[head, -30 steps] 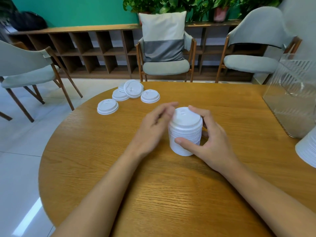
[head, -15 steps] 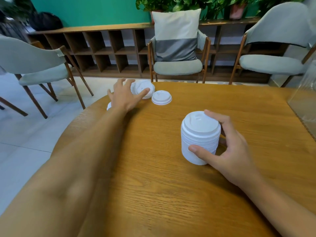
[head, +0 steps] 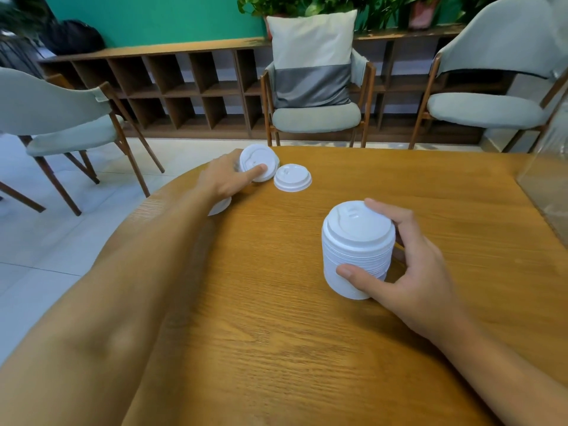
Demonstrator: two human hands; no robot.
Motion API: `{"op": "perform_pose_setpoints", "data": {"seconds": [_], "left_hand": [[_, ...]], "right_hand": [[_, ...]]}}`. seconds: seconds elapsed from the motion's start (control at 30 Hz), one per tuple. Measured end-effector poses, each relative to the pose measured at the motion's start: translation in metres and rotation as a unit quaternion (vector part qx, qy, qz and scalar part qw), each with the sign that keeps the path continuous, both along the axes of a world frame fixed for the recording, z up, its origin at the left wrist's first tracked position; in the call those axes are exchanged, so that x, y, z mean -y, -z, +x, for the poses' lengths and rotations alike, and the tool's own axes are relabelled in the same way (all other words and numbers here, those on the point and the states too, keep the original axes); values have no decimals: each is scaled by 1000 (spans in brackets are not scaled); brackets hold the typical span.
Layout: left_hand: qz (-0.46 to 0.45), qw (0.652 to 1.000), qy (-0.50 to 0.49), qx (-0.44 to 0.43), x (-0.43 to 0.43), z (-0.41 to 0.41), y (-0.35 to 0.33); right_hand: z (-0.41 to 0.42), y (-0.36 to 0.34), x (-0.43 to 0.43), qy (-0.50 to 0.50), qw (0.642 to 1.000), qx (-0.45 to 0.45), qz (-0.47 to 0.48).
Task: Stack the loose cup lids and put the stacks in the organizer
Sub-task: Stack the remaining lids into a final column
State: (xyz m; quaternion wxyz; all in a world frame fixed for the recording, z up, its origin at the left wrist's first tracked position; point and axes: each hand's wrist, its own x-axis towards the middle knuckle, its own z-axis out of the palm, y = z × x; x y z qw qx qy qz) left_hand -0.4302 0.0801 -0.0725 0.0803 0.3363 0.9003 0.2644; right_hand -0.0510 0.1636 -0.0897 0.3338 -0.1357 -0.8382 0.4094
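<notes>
At the desk's middle, toward 3 o'clock, the stack of lids (head: 358,250) stands upright. The right hand (head: 412,272) grips it, thumb at its 6 o'clock side and fingers (head: 388,211) curled round at 3. At 11 o'clock the left hand (head: 224,179) pinches a tilted lid (head: 258,163). A loose lid (head: 292,178) lies flat just beside it. The round wooden desk (head: 276,333) carries a clear organizer (head: 550,179) at 2 o'clock, with grey chairs (head: 316,118) beyond.

We reach our left arm far forward over the desk (head: 276,348), and our left grip (head: 226,179) pinches a tilted lid (head: 256,161), thumb across its top. Our right grip (head: 415,272) sits nearer, thumb and fingers curled round the lid stack (head: 356,250).
</notes>
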Motion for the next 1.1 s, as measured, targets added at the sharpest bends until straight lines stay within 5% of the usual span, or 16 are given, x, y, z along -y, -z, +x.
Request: {"op": "perform_pose_setpoints", "data": {"seconds": [0.67,0.93,1.1], "left_hand": [[-29,986,124,-104,-12,156,-1],[41,962,111,-246,-14,189,7],[159,965,134,-158,1,198,-6]], "right_hand": [[51,-11,-8,23,1000,6,-12],[52,-5,-7,22,1000,-7,-13],[53,-4,-9,21,1000,-3,-14]]}}
